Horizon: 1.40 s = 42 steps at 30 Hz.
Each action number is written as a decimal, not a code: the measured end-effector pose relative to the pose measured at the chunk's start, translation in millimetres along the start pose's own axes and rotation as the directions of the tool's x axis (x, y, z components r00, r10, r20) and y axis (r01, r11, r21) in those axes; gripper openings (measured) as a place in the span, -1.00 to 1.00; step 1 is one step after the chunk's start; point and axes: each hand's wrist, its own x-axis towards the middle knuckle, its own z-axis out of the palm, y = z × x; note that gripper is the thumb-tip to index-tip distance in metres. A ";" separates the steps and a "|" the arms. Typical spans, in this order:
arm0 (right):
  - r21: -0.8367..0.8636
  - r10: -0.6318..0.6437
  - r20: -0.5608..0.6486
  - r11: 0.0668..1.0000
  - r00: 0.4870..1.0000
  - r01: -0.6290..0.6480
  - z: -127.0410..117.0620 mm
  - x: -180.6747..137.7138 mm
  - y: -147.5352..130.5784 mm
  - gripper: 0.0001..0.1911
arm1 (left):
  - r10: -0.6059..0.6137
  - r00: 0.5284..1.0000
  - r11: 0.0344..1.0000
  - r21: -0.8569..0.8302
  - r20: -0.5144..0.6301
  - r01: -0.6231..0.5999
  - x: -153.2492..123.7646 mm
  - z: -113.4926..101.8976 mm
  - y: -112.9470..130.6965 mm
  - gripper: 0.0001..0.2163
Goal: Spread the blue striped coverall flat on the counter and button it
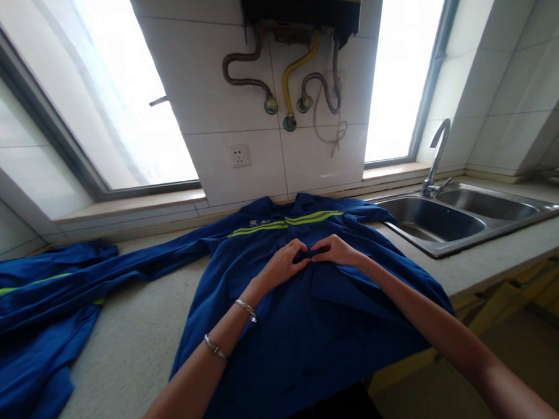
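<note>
On the counter straight ahead, my head view shows a blue work jacket (306,307) spread flat, collar toward the tiled wall, hem hanging over the near edge. My left hand (282,265) and right hand (337,250) meet at the chest placket, fingers pinched shut on the front edges of the cloth. I judge a fastening at the chest is being worked; the next move calls for holding both edges aligned. Rightward, the steel sink (465,217) has two basins, both looking empty. A second blue garment (34,319) lies far left.
</note>
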 end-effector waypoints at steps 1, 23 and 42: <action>-0.010 -0.007 -0.006 1.000 1.000 0.007 -0.1 0.1 -0.1 -0.52 | -0.004 1.000 1.000 0.011 0.004 0.003 -0.1 0.0 0.1 -0.85; -0.111 -0.175 -0.018 0.979 0.984 0.172 5.3 -5.2 -1.1 -0.75 | -0.007 0.998 0.982 0.188 0.061 -0.004 -5.0 8.3 -3.1 -0.87; -0.270 -0.303 -0.135 0.928 0.943 0.259 8.0 -9.3 -3.8 -0.86 | 0.036 0.999 0.943 0.330 0.021 -0.041 -4.3 5.0 -4.0 -0.86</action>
